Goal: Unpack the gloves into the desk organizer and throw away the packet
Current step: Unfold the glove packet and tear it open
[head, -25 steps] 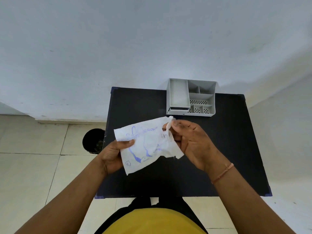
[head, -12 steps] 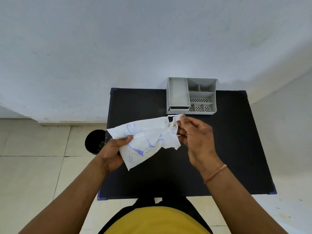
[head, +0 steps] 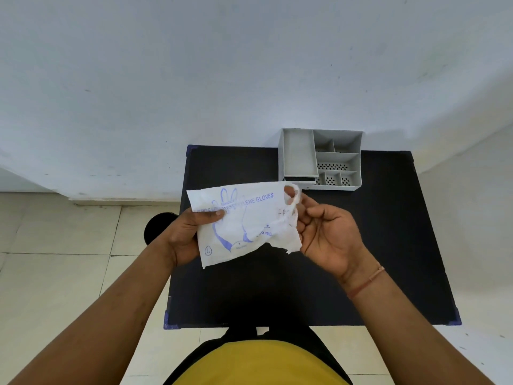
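Scene: A person stands over a small black rectangular table (head: 361,245), both hands raised above it.
Packet: A white paper packet printed with blue glove outlines and lettering (head: 244,220) is held in the air between the hands, clear of the tabletop.
Left hand (head: 188,232): Thumb clamped over the packet's left edge, evidently anchoring it against the pull.
Right hand (head: 324,234): Palm up, fingertips pinching the torn right end, apparently to widen the opening.
Gloves: Not clearly visible; thin film at the tear may be one.
Orientation: The packet's long axis runs left to right, rising slightly rightward; the opened end faces right, towards the organizer.
Organizer: The grey plastic compartmented desk organizer (head: 298,155) waits at the table's far edge, compartments bare.
Bin: A round black bin (head: 155,229) stands on the floor, left of the table.
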A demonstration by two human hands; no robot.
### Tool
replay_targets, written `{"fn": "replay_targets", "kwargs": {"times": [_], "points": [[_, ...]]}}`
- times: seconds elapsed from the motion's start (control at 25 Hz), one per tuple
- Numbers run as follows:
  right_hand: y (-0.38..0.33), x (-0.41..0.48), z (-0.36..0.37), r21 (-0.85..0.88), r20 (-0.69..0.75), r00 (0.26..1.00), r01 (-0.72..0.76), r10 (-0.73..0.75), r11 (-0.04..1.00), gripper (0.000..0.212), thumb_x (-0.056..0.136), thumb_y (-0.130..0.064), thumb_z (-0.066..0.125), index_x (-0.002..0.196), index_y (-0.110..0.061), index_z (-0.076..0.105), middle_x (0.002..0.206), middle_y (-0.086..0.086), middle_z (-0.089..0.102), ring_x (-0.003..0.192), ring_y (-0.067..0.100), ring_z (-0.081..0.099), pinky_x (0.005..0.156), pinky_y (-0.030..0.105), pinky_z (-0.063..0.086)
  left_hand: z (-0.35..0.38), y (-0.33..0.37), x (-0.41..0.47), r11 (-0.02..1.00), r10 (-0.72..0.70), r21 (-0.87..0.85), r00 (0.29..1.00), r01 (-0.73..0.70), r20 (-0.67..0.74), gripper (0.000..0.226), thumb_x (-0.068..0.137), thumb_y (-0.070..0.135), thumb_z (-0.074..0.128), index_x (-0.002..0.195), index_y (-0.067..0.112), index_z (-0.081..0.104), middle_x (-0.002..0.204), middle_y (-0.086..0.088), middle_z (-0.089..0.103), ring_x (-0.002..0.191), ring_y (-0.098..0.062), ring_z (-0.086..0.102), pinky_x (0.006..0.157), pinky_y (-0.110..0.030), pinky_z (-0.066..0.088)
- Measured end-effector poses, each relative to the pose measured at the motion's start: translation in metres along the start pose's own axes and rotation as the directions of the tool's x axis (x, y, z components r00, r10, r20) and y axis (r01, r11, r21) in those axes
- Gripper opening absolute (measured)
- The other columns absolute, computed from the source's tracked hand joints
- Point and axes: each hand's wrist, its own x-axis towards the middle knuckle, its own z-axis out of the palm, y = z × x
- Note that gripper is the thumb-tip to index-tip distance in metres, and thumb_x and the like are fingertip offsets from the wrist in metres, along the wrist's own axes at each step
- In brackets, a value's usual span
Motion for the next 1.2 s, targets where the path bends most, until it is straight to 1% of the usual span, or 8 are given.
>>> {"fn": "replay_targets", "kwargs": {"times": [0.2, 0.36, 0.52, 0.68, 0.8, 0.88, 0.96, 1.2], "points": [[0.000, 0.003, 0.004, -0.446, 0.031, 0.997, -0.055, 0.077, 0.893, 0.038, 0.095, 0.000, 0.056, 0.129, -0.001, 0.073, 0.123, 0.021, 0.075, 0.103, 0.033, 0.077, 0.088, 0.044, 0.065, -0.003, 0.002, -0.003, 0.999, -0.021, 0.045, 0.999, 0.018, 0.048, 0.040, 0.078, 0.013, 0.083, 0.117, 0.019, 0.082, 0.131, -0.017, 0.076, 0.105, -0.035, 0.079, 0.078, -0.047, 0.067], [0.011, 0.004, 0.011, -0.981, 0.142, 0.944, 0.174, -0.297, 0.084, 0.020, 0.090, 0.004, 0.073, 0.105, -0.008, 0.081, 0.095, -0.001, 0.079, 0.087, 0.013, 0.077, 0.076, 0.027, 0.063, 0.001, 0.002, -0.002, 0.983, -0.087, 0.169, 0.992, 0.070, 0.091, 0.045, 0.082, 0.010, 0.075, 0.126, 0.014, 0.075, 0.133, -0.020, 0.075, 0.108, -0.037, 0.077, 0.082, -0.048, 0.067], [0.023, 0.006, 0.003, -0.947, 0.307, 0.883, 0.245, -0.355, -0.210, 0.023, 0.082, -0.001, 0.083, 0.104, -0.006, 0.077, 0.082, -0.025, 0.059, 0.074, -0.013, 0.065, 0.064, 0.004, 0.046, 0.000, 0.001, 0.001, 0.986, -0.071, 0.157, 0.995, 0.058, 0.076, 0.037, 0.082, 0.008, 0.076, 0.118, 0.017, 0.080, 0.128, -0.018, 0.077, 0.106, -0.036, 0.079, 0.078, -0.046, 0.066], [0.033, 0.006, -0.003, -0.978, 0.061, 0.970, 0.105, -0.236, 0.181, 0.033, 0.095, 0.007, 0.066, 0.088, -0.024, 0.071, 0.064, -0.025, 0.068, 0.062, -0.006, 0.065, 0.057, 0.007, 0.046, -0.007, -0.001, 0.001, 0.979, -0.100, 0.187, 0.992, 0.085, 0.075, 0.042, 0.082, 0.009, 0.077, 0.124, 0.014, 0.075, 0.127, -0.021, 0.077, 0.103, -0.037, 0.079, 0.078, -0.047, 0.067], [0.038, 0.016, -0.018, -0.911, -0.079, 0.994, -0.040, -0.078, 0.411, 0.025, 0.098, 0.009, 0.052, 0.117, 0.013, 0.067, 0.091, 0.006, 0.073, 0.091, 0.025, 0.067, 0.082, 0.036, 0.061, -0.014, -0.006, 0.003, 0.960, -0.152, 0.247, 0.986, 0.131, 0.066, 0.050, 0.082, 0.012, 0.078, 0.132, 0.011, 0.071, 0.131, -0.023, 0.074, 0.111, -0.042, 0.076, 0.090, -0.054, 0.064], [0.040, 0.017, -0.018, -0.934, -0.073, 0.997, -0.068, -0.001, 0.352, 0.032, 0.089, -0.001, 0.060, 0.118, 0.010, 0.068, 0.096, 0.010, 0.072, 0.092, 0.022, 0.067, 0.090, 0.043, 0.062, -0.020, -0.012, 0.006, 0.949, -0.182, 0.273, 0.981, 0.158, 0.066, 0.055, 0.084, 0.012, 0.079, 0.138, 0.010, 0.067, 0.135, -0.023, 0.072, 0.121, -0.046, 0.070, 0.105, -0.063, 0.055], [0.042, 0.018, -0.017, -0.983, -0.046, 0.998, -0.054, 0.045, 0.177, 0.033, 0.085, -0.001, 0.066, 0.116, -0.011, 0.068, 0.085, -0.005, 0.069, 0.082, 0.006, 0.066, 0.073, 0.019, 0.057, -0.023, -0.019, 0.009, 0.946, -0.196, 0.277, 0.978, 0.171, 0.068, 0.055, 0.084, 0.011, 0.080, 0.137, 0.010, 0.068, 0.136, -0.023, 0.072, 0.123, -0.047, 0.069, 0.109, -0.066, 0.050], [0.057, 0.023, -0.033, -0.938, -0.212, 0.973, -0.177, -0.090, 0.300, 0.031, 0.094, 0.001, 0.058, 0.070, -0.018, 0.062, 0.057, -0.009, 0.061, 0.058, 0.013, 0.056, 0.054, 0.027, 0.046, -0.026, -0.037, 0.018, 0.956, -0.194, 0.233, 0.980, 0.178, 0.047, 0.046, 0.087, 0.010, 0.080, 0.132, 0.010, 0.071, 0.132, -0.021, 0.075, 0.113, -0.041, 0.075, 0.092, -0.055, 0.063]]}}
